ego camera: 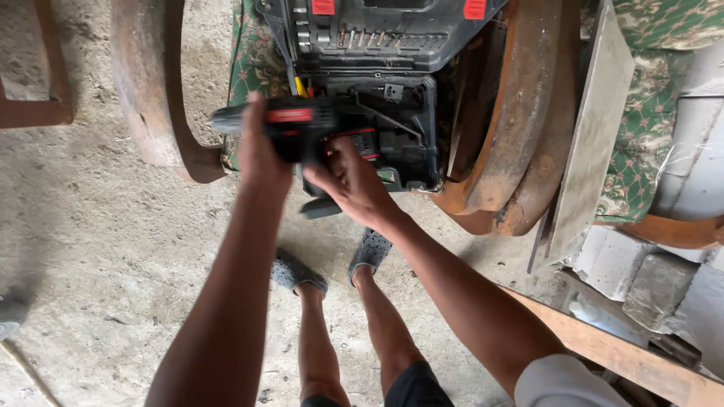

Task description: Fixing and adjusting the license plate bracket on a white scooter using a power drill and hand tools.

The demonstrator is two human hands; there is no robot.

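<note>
My left hand (260, 147) grips the body of a black and red cordless drill (294, 124), held sideways with its nose pointing left. My right hand (354, 181) holds the drill's handle and lower part from the right, fingers wrapped on it. The drill hovers just in front of an open black tool case (400, 113) that rests on a green patterned cushion (253, 64). The case lid (377, 30) stands open behind and holds several bits and sockets. A battery or charger in the case is partly hidden behind my right hand.
Curved rusty wooden chair arms (151, 90) flank the cushion on both sides (520, 113). A grey board (596, 128) leans at the right, with pale blocks (641, 279) and a wooden plank (626, 354) below. My feet in grey clogs (332, 267) stand on the concrete floor (90, 249).
</note>
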